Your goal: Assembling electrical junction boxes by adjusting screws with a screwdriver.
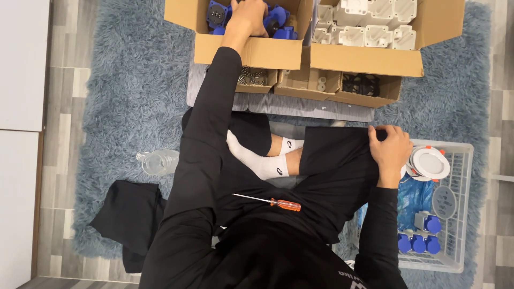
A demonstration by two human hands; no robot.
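Lap: a screwdriver (270, 202) with an orange handle lies loose across the black trousers, shaft pointing to the person's left, touching neither hand.
Right hand (390, 147): rests flat on the right knee, fingers together and curled lightly over the cloth, holding nothing.
Right edge: a white wire basket (465, 208) sits just beside that knee; inside are blue sockets (418, 242), a blue plastic bag and a round white lamp fitting (430, 162) near the hand.
Left side: a clear plastic bottle (158, 161) lies on the blue shaggy rug (128, 80), with a folded black cloth (131, 217) nearer; open rug lies beyond them up to the wooden floor.
Middle: three small cardboard trays (310, 85) stand along a grey mat, close against the bigger boxes.
Left hand (247, 17): reaches far forward into the left cardboard box (251, 52), fingers closed down among the blue socket parts (278, 21); I cannot tell whether it grips one.
Far right: a second box (369, 60) holds white housings (369, 27), touching the first box.
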